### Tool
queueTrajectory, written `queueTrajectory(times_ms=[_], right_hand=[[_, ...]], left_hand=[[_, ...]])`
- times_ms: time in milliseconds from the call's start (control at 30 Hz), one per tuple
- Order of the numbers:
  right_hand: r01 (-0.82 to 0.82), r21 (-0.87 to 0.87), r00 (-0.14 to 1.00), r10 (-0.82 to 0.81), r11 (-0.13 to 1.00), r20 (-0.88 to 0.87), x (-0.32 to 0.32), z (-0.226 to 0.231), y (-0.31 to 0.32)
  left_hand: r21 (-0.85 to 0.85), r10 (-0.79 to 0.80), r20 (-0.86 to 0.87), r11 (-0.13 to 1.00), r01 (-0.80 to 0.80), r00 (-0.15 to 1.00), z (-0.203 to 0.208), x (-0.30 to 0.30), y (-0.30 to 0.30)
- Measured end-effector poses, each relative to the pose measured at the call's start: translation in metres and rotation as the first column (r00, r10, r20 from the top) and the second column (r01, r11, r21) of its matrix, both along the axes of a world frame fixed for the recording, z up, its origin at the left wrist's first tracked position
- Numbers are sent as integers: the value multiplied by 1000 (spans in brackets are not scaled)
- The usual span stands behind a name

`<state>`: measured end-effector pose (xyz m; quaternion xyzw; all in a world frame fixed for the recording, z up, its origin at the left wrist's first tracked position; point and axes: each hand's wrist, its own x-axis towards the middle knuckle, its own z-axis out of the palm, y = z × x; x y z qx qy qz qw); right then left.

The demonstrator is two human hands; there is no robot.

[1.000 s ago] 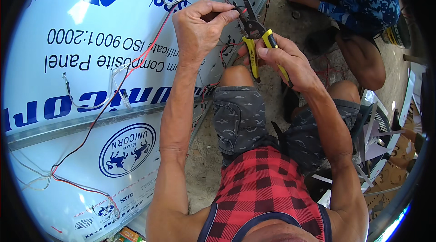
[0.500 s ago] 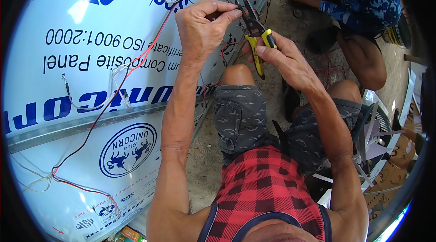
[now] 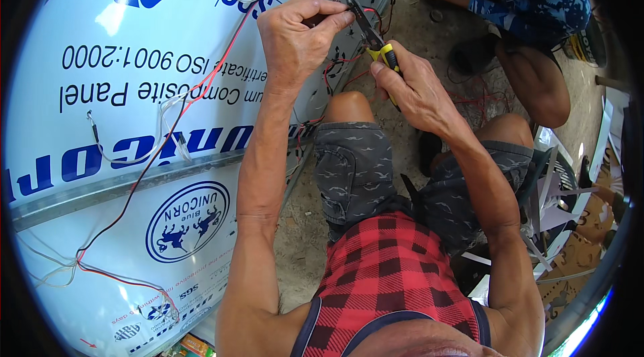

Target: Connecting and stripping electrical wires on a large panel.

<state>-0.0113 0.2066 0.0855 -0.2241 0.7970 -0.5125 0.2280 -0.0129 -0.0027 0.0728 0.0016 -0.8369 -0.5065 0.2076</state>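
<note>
My right hand point(image 3: 419, 89) grips wire strippers point(image 3: 369, 32) with dark jaws and yellow-and-black handles. The handles are squeezed together and the jaws are closed. My left hand point(image 3: 298, 38) is closed in a pinch, thumb against forefinger, on a thin wire whose end is at the jaw tips. Most of that wire is hidden by the fingers and the tool. Just beyond the jaws a red wire point(image 3: 373, 11) curves along the panel's edge.
A large white panel point(image 3: 221, 115) with blue print lies at left, crossed by a metal bar point(image 3: 127, 179) and loose red, black and white wires point(image 3: 211, 79). Another person point(image 3: 530, 15) crouches at the far right, hands on wires. More red wires point(image 3: 486, 99) lie on the concrete floor.
The wire strippers' handles have gone from spread to squeezed, and the jaws have closed at my left fingertips. My left hand has stayed nearly in place.
</note>
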Motion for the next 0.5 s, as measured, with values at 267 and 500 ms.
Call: queueTrajectory(times_ms=[267, 500], right_hand=[[46, 23, 990, -43, 999, -132, 3, 0, -2], [84, -4, 963, -82, 996, -256, -2, -1, 2]], left_hand=[[-19, -108, 97, 994, 110, 989, 10, -9, -7], [-5, -255, 218, 965, 263, 942, 22, -28, -12]])
